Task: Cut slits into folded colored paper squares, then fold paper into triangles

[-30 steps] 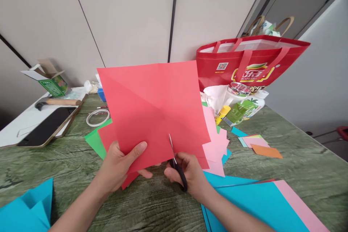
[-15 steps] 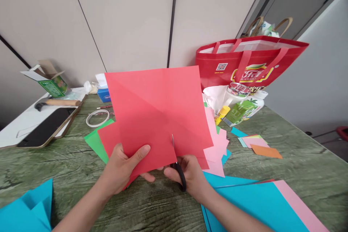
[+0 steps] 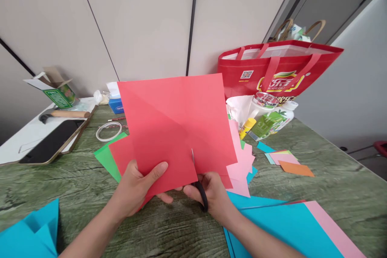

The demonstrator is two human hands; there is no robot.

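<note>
A large red sheet of paper (image 3: 172,121) is held up in front of me, tilted over the table. My left hand (image 3: 137,187) grips its lower left part, thumb on top and fingers underneath. In my right hand (image 3: 211,197) is a pair of scissors (image 3: 201,195) with black handles. One blade shows above the red sheet near its lower edge; the other is hidden beneath. A cut runs upward from that edge along the blade. Under the held sheet lie another red sheet (image 3: 119,151), a green sheet (image 3: 105,161) and pink paper pieces (image 3: 242,169).
Blue sheets (image 3: 281,225) lie at the right front, folded blue paper (image 3: 33,229) at the left front. Behind stand a red bag (image 3: 242,62), a glue stick (image 3: 247,127) and a green carton (image 3: 266,125). A tape roll (image 3: 109,132), a phone (image 3: 51,141) and a hammer-like tool (image 3: 69,114) lie left.
Almost nothing differs. The red sheet and both hands have shifted very slightly to the right, with the scissors in the same place in the cut.
</note>
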